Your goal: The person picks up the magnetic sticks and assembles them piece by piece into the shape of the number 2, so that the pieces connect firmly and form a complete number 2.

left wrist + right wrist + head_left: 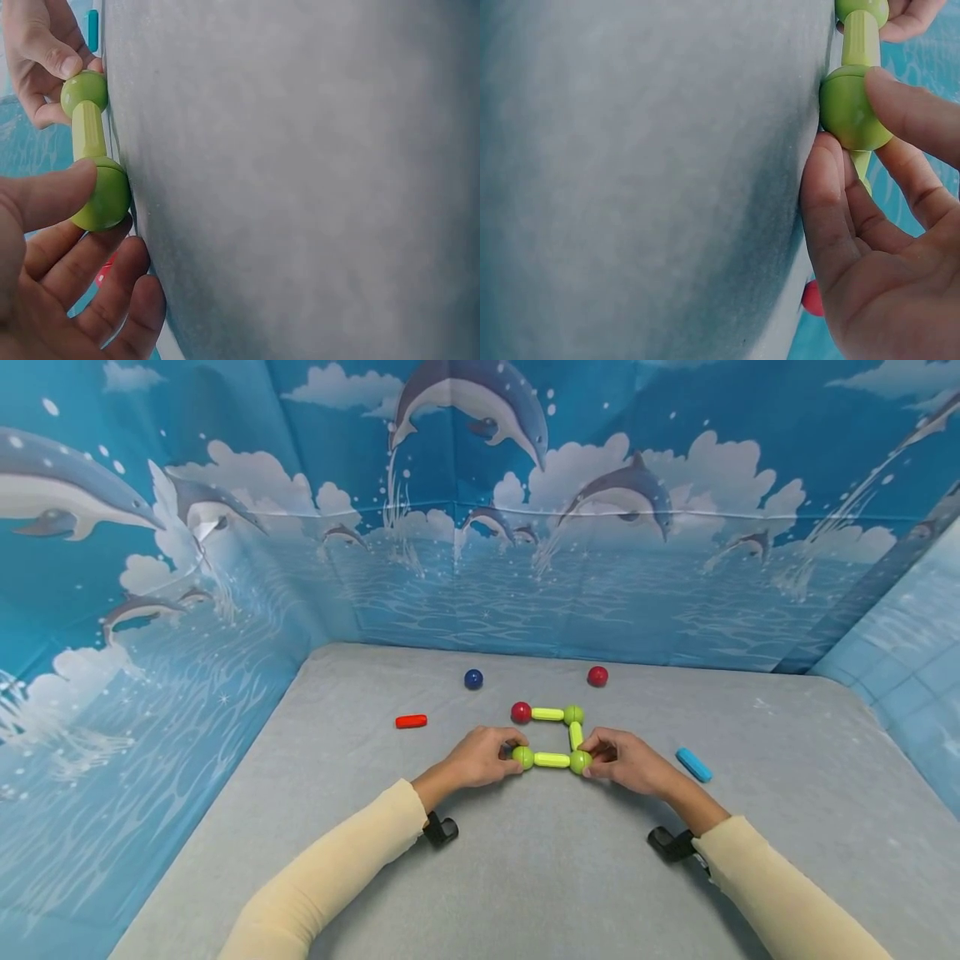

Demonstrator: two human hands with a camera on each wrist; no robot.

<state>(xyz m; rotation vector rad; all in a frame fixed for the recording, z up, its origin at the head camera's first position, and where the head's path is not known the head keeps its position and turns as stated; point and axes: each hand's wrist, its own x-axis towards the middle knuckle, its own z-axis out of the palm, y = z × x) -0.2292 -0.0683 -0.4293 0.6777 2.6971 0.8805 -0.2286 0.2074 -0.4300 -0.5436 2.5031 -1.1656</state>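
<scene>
Fingers (86,262) of the left hand (482,757) and right hand (626,762) pinch the two nearer green plastic balls (581,762) of a yellow-green stick-and-ball frame (552,760) on the grey cloth-covered desk (480,877), three sides apparently joined, its left side unfilled.

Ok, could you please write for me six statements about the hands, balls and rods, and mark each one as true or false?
1. The left hand pinches the near-left green ball. True.
2. The right hand grips the light blue rod. False: it pinches the near-right green ball; that rod lies apart from it.
3. The nearer red ball adjoins the end of the far yellow-green rod. True.
4. A rod links the nearer red ball with the near-left green ball. False: no rod shows between them.
5. The dark blue ball lies apart from every rod. True.
6. The red rod touches the dark blue ball. False: it lies separate from it.
</scene>
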